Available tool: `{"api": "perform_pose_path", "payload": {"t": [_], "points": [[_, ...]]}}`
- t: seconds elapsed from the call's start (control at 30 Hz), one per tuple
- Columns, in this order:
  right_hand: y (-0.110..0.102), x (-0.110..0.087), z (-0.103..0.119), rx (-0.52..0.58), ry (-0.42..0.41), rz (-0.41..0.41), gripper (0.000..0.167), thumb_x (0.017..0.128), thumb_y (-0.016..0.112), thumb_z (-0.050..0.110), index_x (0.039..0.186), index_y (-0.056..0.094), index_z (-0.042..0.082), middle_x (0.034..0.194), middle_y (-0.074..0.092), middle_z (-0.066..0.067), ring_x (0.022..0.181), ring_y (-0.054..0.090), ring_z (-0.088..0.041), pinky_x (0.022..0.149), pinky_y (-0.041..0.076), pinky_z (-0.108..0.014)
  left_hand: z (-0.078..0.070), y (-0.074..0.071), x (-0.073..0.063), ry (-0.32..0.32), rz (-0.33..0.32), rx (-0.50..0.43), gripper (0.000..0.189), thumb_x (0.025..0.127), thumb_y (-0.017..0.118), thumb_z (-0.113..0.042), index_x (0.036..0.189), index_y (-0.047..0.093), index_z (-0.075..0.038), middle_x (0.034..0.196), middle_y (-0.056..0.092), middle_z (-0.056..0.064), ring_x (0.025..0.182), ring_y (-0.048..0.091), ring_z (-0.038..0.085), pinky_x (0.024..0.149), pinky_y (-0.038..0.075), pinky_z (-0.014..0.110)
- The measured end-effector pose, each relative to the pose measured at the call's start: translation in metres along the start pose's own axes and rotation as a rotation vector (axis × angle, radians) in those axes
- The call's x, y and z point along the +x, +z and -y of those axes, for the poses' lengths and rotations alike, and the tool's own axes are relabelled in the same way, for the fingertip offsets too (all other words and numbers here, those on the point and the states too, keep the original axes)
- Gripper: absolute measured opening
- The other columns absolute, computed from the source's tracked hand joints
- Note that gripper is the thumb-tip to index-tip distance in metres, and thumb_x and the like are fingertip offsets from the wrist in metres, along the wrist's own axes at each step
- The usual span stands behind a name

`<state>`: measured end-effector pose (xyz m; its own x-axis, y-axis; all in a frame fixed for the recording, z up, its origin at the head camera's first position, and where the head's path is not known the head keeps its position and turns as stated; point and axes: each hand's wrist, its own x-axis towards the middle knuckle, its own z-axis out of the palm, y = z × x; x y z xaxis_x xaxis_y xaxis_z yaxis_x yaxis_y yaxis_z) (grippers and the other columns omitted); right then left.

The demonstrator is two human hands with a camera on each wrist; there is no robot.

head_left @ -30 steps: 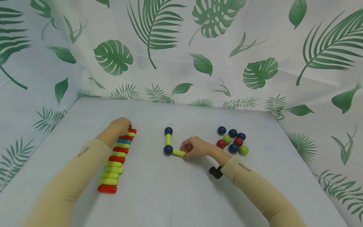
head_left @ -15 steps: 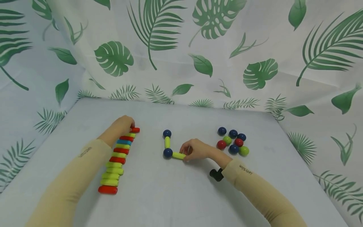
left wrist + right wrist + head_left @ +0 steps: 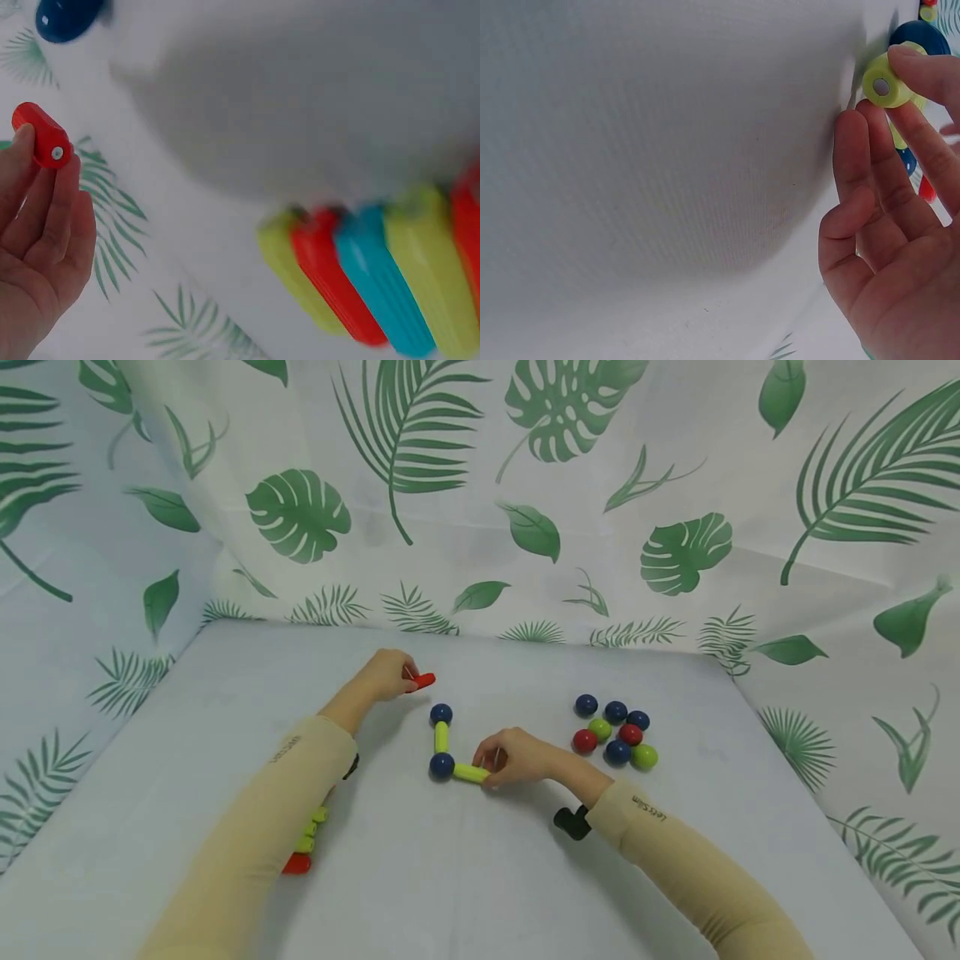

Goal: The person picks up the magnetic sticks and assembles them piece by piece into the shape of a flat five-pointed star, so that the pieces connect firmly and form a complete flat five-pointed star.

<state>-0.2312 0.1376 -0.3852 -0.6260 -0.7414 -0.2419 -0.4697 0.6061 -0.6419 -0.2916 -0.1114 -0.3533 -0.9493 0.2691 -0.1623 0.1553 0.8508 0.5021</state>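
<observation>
My left hand (image 3: 387, 674) pinches a red rod (image 3: 423, 682) between thumb and fingers, above and left of the far blue ball (image 3: 441, 714). In the left wrist view the red rod (image 3: 46, 139) shows a round silvery dot on its end. My right hand (image 3: 517, 755) holds the free end of a yellow-green rod (image 3: 470, 773), whose other end meets the near blue ball (image 3: 442, 766). A second yellow-green rod (image 3: 441, 737) joins the two blue balls, so the pieces form an L. The right wrist view shows thumb and finger on the held yellow-green rod (image 3: 883, 84).
A row of red, yellow-green and blue rods (image 3: 382, 277) lies at left, mostly behind my left sleeve (image 3: 247, 827) in the head view. Several blue, red and green balls (image 3: 617, 752) sit together at right. A leaf-patterned cloth (image 3: 450, 510) stands behind the white table (image 3: 465, 877).
My left hand has lifted the red rod from the far end of the row and carried it right, towards the far blue ball. The right hand keeps its hold almost unmoved.
</observation>
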Motion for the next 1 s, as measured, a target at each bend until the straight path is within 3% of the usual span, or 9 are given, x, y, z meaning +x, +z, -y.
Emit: {"api": "perform_pose_path", "payload": {"t": [0.13, 0.37, 0.67, 1.0], "points": [[0.0, 0.001, -0.002, 0.002, 0.005, 0.002, 0.023, 0.077, 0.072, 0.009, 0.099, 0.066, 0.009, 0.077, 0.058, 0.002, 0.069, 0.053, -0.011, 0.065, 0.047, -0.021, -0.02, 0.012, 0.009, -0.003, 0.01, -0.086, 0.024, 0.088, 0.061, -0.012, 0.109, 0.062, 0.0, 0.1, 0.061, 0.013, 0.086, 0.056, 0.022, 0.074, 0.049, 0.029], [0.001, 0.002, -0.004, 0.011, -0.002, 0.002, 0.022, 0.077, 0.073, 0.009, 0.098, 0.066, 0.009, 0.076, 0.058, 0.002, 0.069, 0.053, -0.012, 0.065, 0.048, -0.02, -0.04, 0.031, 0.015, 0.006, 0.014, -0.138, 0.025, 0.088, 0.062, -0.014, 0.109, 0.063, -0.002, 0.1, 0.062, 0.011, 0.086, 0.057, 0.02, 0.074, 0.048, 0.027], [0.001, 0.002, -0.005, 0.001, -0.006, -0.001, 0.023, 0.077, 0.073, 0.01, 0.098, 0.066, 0.01, 0.077, 0.058, 0.003, 0.069, 0.054, -0.011, 0.066, 0.048, -0.021, -0.045, 0.046, 0.018, -0.028, 0.001, -0.094, 0.023, 0.086, 0.065, -0.015, 0.105, 0.065, -0.003, 0.095, 0.064, 0.009, 0.084, 0.059, 0.019, 0.072, 0.048, 0.025], [0.001, 0.001, -0.005, -0.021, -0.024, -0.006, 0.022, 0.076, 0.073, 0.009, 0.098, 0.067, 0.009, 0.077, 0.058, 0.003, 0.069, 0.054, -0.01, 0.066, 0.048, -0.021, -0.047, 0.053, 0.019, -0.081, -0.008, -0.08, 0.023, 0.084, 0.067, -0.016, 0.103, 0.066, -0.003, 0.092, 0.064, 0.008, 0.083, 0.057, 0.018, 0.073, 0.047, 0.026]]}}
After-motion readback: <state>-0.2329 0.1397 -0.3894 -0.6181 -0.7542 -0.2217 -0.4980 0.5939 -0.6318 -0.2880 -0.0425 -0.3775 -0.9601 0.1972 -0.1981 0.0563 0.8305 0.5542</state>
